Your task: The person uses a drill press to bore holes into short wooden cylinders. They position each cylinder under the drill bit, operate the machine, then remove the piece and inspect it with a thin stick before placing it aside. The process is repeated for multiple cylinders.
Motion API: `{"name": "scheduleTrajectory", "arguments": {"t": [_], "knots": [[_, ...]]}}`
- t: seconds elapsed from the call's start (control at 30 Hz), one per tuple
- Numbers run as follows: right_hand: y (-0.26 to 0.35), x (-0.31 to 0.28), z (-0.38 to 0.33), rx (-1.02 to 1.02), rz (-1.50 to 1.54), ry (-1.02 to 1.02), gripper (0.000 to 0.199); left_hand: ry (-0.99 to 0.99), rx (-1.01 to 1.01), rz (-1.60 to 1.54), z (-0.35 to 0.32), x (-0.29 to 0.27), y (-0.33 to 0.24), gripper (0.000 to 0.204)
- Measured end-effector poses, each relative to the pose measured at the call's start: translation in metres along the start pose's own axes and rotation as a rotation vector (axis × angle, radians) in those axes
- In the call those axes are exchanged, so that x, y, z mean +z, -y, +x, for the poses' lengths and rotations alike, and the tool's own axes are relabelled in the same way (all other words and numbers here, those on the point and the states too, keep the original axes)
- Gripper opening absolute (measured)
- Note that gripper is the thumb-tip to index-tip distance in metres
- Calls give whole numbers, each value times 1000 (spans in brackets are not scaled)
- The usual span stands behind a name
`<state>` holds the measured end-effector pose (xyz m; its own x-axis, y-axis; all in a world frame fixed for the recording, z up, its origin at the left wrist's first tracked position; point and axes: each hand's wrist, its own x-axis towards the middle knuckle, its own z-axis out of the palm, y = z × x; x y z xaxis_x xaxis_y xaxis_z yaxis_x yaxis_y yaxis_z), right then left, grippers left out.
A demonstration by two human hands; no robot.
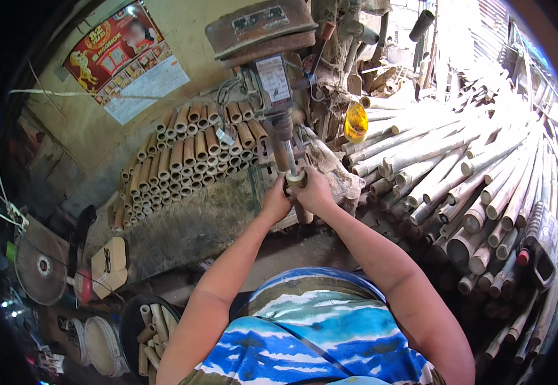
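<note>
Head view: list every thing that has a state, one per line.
Short pale bamboo tube: upright under the drill bit, gripped by both hands.
Left hand: closed on the tube.
Right hand: closed on the tube.
Cut brown bamboo sections: stacked against the wall.
Long pale bamboo poles: piled, lying.

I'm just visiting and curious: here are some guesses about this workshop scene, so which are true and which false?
1. Both hands, left hand and right hand, grip one short bamboo piece under the drill press. True.
2. The long bamboo poles lie on the person's left. False: they lie on the right.
3. Cut bamboo tubes are stacked against the wall. True.
4. The yellow container sits in the left hand. False: it stands apart, behind the press.
</note>
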<state>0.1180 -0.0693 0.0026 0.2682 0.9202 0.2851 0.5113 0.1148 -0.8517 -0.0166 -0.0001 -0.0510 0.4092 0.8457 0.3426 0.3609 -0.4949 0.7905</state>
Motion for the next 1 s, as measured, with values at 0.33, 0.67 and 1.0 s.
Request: {"name": "scheduleTrajectory", "arguments": {"t": [0.33, 0.67, 1.0], "knots": [[-42, -6, -73, -178, 261, 212, 54, -93, 92, -47, -100, 22, -2, 62], [-15, -23, -96, -322, 291, 233, 55, -168, 343, 51, -115, 6, -8, 69], [3, -29, -103, -423, 35, 279, 68, -144, 92, -289, -128, 0, -8, 62]]}}
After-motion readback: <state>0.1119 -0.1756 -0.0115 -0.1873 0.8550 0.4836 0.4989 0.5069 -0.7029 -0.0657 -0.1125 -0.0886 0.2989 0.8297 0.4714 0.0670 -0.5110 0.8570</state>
